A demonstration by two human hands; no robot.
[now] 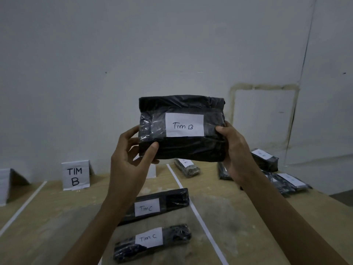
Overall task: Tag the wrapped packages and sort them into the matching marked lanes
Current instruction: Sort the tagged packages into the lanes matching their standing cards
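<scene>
The Tim B package (181, 148), a black plastic-wrapped bundle with a taped white label (184, 124) reading "Tim B", is held up in the air above the far part of the table (57, 217), in front of the wall. Its labelled face is turned toward the person and its long axis runs left to right.

Both hands are clamped on it. The left hand (131, 155) grips the lower left corner with the thumb on the front face and the fingers curled behind. The right hand (236, 150) grips the right end the same way, thumb just beside the label. Both forearms reach up and forward from the near edge.

The tag looks done, so the step in hand is probably sorting. The standing "TIM B" sign (75, 175) is at the far left, down and to the left of the package. The left hand is the nearer one to that lane.

Two Tim C packages (152, 207) (150, 240) lie almost under the package, left of the long white tape line (198, 217). The divider between the B and C lanes seems to run behind the left forearm, though only a scrap of it shows at the near edge, so its course is uncertain. More wrapped packages (265, 159) lie to the right, beyond the tape.
</scene>
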